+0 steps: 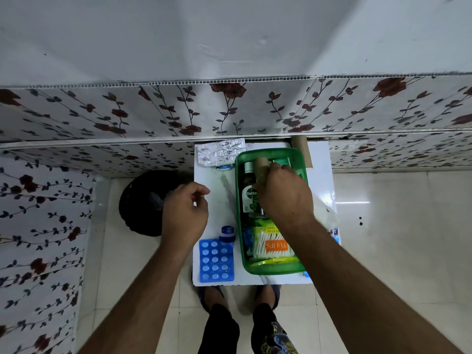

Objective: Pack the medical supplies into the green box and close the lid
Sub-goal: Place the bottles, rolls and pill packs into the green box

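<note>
The green box (pixel 240 226) stands open on a small white table (pixel 222 185). Inside it lie a Dettol bottle (pixel 249 192) and a pack of cotton swabs (pixel 273 247). My right hand (pixel 283 195) is inside the box, shut on a brown bandage roll (pixel 261 172). My left hand (pixel 185 213) hovers over the table's left edge with curled fingers and holds nothing. Left of the box lie a blue pill strip (pixel 216 260) and a small blue jar (pixel 226 233). A silver blister strip (pixel 221 152) lies at the far left corner.
A second brown roll (pixel 302 150) lies behind the box against the floral wall. A black bin (pixel 143 203) stands on the floor left of the table. Some clear plastic (pixel 329 215) lies at the box's right. My feet are under the table's near edge.
</note>
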A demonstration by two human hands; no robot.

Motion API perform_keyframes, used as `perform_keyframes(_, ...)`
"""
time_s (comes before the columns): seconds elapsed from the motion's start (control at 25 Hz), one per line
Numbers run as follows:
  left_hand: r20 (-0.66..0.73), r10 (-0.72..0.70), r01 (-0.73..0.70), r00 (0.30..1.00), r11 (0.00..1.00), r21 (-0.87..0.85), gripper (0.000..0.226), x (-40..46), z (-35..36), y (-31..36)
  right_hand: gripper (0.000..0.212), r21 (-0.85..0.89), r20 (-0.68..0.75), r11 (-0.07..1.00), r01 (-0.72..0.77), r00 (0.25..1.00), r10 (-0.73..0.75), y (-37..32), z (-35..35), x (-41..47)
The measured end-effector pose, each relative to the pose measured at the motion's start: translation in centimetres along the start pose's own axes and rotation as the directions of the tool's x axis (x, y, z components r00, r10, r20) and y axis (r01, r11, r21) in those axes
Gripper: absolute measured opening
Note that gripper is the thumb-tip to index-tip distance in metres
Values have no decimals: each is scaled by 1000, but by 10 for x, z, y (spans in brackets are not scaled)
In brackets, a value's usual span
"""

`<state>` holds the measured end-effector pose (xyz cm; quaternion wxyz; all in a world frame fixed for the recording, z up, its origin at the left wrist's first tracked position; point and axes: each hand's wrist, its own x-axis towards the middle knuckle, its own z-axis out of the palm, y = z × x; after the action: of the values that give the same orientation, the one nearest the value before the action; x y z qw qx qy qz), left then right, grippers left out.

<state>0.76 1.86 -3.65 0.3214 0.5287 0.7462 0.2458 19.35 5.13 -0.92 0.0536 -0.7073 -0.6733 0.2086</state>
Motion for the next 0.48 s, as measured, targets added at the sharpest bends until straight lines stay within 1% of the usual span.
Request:
perform_keyframes(0.08, 65, -28, 28, 998, 1000, 2, 23, 0, -2, -9, 19, 50, -49, 997, 50, 998, -48, 2, -8, -8)
perform_keyframes(0.12, 123, -55, 54, 991, 999, 10, 21, -2, -3, -13, 22, 112, -96, 993, 33, 995, -22, 8, -14, -12)
perform_keyframes(0.2, 253, -125, 106, 959, 990, 89, 13, -10, -7, -23, 23, 294, -163, 951, -95, 975, 148, 25, -26, -22)
perform_keyframes(0.24, 302, -158, 115, 940, 981, 155, 15, -17, -8, -28, 20, 378, -185, 912, -159, 952, 242, 38, -31, -27)
perform_keyframes(0.28, 345, -188, 116, 920, 969, 217, 23, -25, -7, -34, 17, 431, -197, 875, -218, 924, 327, 54, -33, -32)
perform_keyframes(0.36, 404, -233, 115, 885, 949, 295, 42, -42, -5, -42, 14, 449, -177, 833, -325, 881, 439, 85, -34, -39)
perform_keyframes(0.44, 420, -243, 81, 875, 927, 367, 54, -52, 0, -47, 17, 400, -126, 830, -389, 873, 471, 108, -24, -44)
perform_keyframes(0.48, 416, -235, 54, 879, 913, 403, 57, -56, 3, -49, 21, 372, -101, 836, -403, 878, 468, 116, -17, -45)
